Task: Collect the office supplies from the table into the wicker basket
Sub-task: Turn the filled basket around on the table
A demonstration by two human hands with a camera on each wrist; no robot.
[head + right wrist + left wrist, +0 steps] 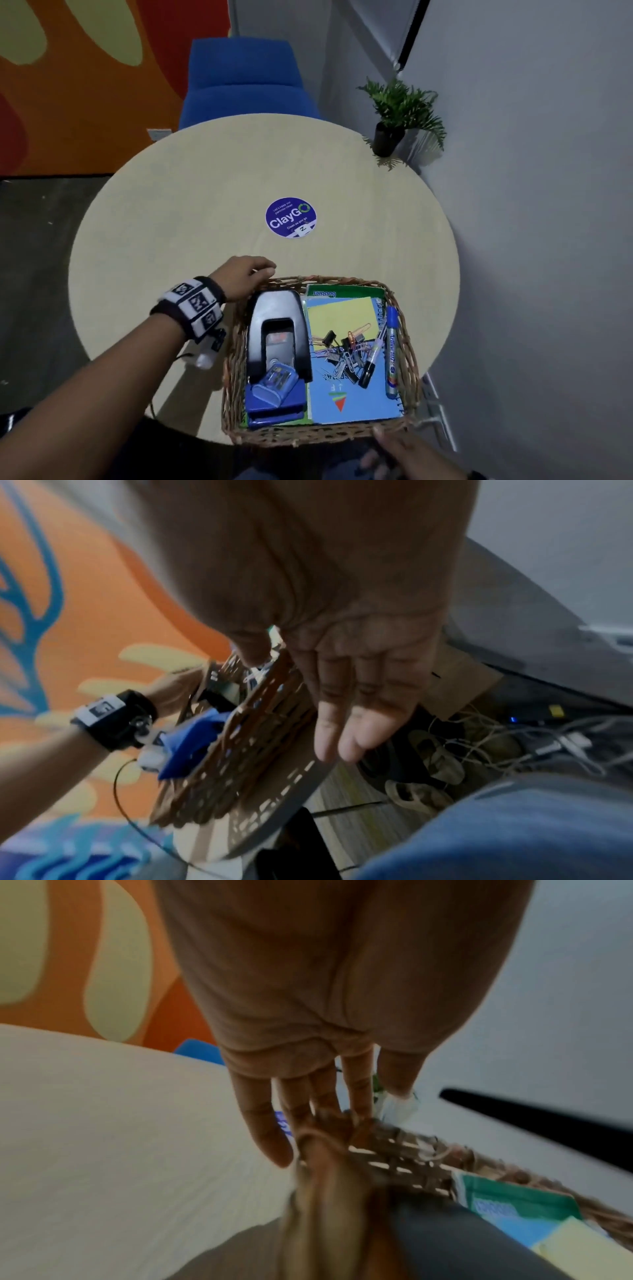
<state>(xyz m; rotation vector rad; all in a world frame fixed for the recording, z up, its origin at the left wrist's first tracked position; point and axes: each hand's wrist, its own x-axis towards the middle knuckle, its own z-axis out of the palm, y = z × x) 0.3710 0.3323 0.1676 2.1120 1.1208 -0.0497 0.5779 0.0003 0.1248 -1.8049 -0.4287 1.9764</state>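
The wicker basket (pixel 409 359) sits at the round table's near edge and overhangs it. In it lie a black hole punch (pixel 277 329), a blue stapler (pixel 274 401), a blue notebook (pixel 349 394), a green notebook (pixel 342 293), a yellow pad (pixel 339 315), loose clips (pixel 342 353) and a blue marker (pixel 392 353). My left hand (pixel 265 270) clasps the far left corner of the rim (pixel 394 1161). My right hand (pixel 387 442) holds the near right corner: in the right wrist view its thumb hooks over the rim and its fingers (pixel 342 723) lie flat on the outer wall (pixel 240 750).
The beige table (pixel 205 205) bears a round purple sticker (pixel 290 217) and a potted plant (pixel 397 116) at its far right edge. A blue chair (pixel 246 78) stands behind it, a grey wall to the right. Cables and sandals (pixel 428 750) lie on the floor below.
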